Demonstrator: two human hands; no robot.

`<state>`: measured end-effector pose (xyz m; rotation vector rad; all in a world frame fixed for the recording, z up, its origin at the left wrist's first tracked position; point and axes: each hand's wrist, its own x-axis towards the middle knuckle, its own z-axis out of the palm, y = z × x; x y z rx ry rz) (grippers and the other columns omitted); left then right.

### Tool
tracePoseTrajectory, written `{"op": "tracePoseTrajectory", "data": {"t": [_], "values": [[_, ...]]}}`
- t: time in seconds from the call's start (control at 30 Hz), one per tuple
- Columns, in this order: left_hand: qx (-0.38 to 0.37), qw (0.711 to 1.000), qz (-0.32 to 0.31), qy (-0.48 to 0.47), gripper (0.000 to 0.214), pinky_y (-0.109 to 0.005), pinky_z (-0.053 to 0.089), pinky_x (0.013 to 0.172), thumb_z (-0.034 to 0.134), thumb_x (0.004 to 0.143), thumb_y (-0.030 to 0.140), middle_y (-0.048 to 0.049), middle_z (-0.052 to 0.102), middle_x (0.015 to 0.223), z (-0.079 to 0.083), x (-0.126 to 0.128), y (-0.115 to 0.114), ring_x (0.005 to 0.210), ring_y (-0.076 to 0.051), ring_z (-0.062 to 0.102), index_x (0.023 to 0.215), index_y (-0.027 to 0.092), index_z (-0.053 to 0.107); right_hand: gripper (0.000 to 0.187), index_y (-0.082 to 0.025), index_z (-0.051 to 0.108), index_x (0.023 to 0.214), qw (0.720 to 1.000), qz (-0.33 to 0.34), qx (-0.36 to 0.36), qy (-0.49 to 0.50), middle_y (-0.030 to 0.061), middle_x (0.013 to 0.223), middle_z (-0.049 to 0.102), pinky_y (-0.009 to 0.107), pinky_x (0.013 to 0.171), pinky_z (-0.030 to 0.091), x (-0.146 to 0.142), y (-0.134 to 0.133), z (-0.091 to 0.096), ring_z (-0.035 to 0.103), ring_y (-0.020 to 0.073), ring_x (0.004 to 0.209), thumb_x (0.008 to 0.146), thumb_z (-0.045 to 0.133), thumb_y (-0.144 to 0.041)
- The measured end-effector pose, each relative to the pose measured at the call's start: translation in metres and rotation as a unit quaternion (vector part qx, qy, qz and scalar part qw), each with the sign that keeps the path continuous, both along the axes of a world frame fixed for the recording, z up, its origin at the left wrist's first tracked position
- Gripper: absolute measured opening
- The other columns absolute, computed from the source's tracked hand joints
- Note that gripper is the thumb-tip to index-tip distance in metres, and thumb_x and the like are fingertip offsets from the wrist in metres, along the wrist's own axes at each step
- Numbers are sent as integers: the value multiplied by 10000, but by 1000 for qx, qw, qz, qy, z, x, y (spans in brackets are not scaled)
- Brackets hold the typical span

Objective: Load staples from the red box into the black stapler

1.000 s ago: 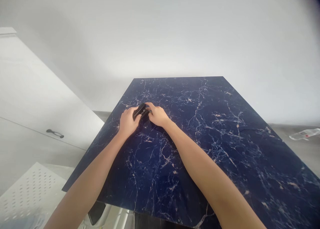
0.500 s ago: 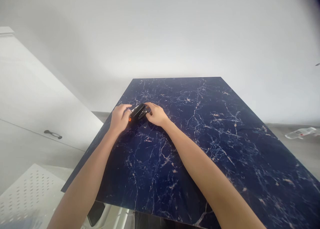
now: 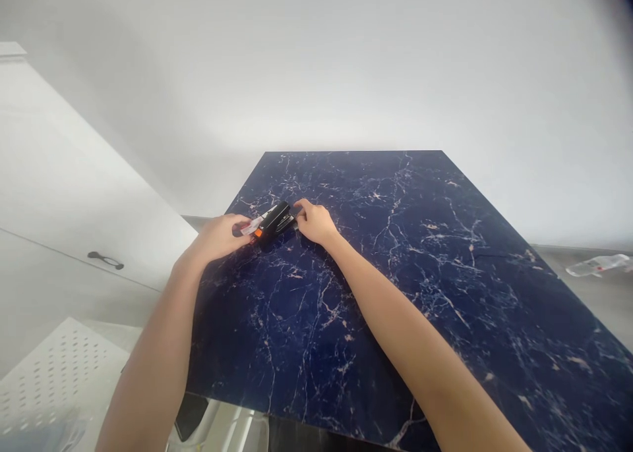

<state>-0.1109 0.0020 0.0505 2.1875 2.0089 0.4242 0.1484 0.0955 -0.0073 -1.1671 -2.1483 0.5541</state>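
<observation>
A small black device (image 3: 275, 220) with an orange end and shiny metal parts on its right side rests at a slant on the blue marbled table. From its left side juts a thin white-and-pink piece (image 3: 252, 226), perhaps paper or a card. The thumb and forefinger of my left hand (image 3: 219, 236) curve around that piece's outer end and seem to hold its edges. On the other side, my right hand (image 3: 315, 223) has its fingers curled in against the device's metal side. Its fingertips are partly hidden, and the device's exact kind is unclear.
The dark blue tabletop (image 3: 395, 274) with white veins reaches back to a pale wall (image 3: 346, 63). A white cabinet (image 3: 59, 175) with a dark handle (image 3: 105, 261) stands at left. Low left is a white perforated panel (image 3: 59, 373); a clear plastic item (image 3: 597, 265) lies beyond the right edge.
My left hand has drawn back left from the black device, baring its orange end and the white-and-pink piece. My right hand has shifted slightly right, its fingers curled more tightly.
</observation>
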Motion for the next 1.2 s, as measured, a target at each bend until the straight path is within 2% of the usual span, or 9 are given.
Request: {"op": "tracePoseTrajectory", "data": {"t": [0.17,0.27,0.43,0.53,0.7,0.83,0.9,1.03,1.2], "values": [[266,961,64,-43,380,-416,489,1018,624,906,404,-75,744,1104,7,17,-3,1071,-261,668,1222,205,695,362,-213,646,1239,998,-21,-24,46,22,913,776,332,896,508,0,5,-2,716,232,935,921,487,-142],[337,939,24,-61,361,-416,490,1023,628,924,408,-74,739,1082,5,41,-6,1064,-255,664,1207,193,686,274,-220,667,1177,991,-36,-60,110,18,897,776,322,877,500,2,6,0,713,215,901,969,488,-235],[322,940,-107,-42,310,-422,495,1016,647,959,408,-63,752,1155,-13,78,-10,1098,-254,645,1214,235,682,318,-242,700,1029,968,-6,-100,230,-14,806,753,291,783,494,7,6,2,682,176,772,1010,453,-443],[320,935,-148,-29,278,-458,443,1097,630,994,392,-36,728,1298,-24,88,-7,1249,-266,586,1243,277,677,396,-228,711,966,955,18,-111,273,-6,791,743,289,751,494,10,5,3,655,168,710,1008,425,-497],[335,933,-133,3,250,-486,406,1123,565,1035,354,-25,665,1418,-37,89,1,1323,-281,539,1246,283,678,273,-213,736,921,953,138,-103,248,-11,835,732,284,778,487,10,-1,7,642,158,736,939,529,-390],[332,937,-108,-1,258,-479,388,1143,542,1043,356,-34,642,1448,-42,91,4,1332,-268,547,1252,282,673,225,-205,750,972,961,160,-61,217,-6,892,745,289,813,469,8,-3,6,634,159,791,874,564,-285],[328,940,-91,-13,277,-480,375,1159,529,1045,367,-42,636,1455,-42,91,4,1339,-264,549,1272,279,662,219,-194,744,948,967,132,-36,213,4,885,733,293,800,464,7,-1,4,617,162,782,844,564,-263],[309,949,-35,-52,368,-481,361,1185,480,1044,387,-80,598,1488,-42,81,9,1364,-270,534,1349,238,624,182,-195,724,813,981,3,9,196,22,852,700,310,799,460,8,6,-1,605,184,801,796,546,-228],[200,967,33,-153,456,-413,396,1179,348,1050,388,-96,663,1393,-47,48,23,1342,-238,572,1271,185,692,248,-218,713,824,979,-136,-59,141,54,943,709,333,847,485,9,13,-3,640,221,918,858,468,-230]]}}
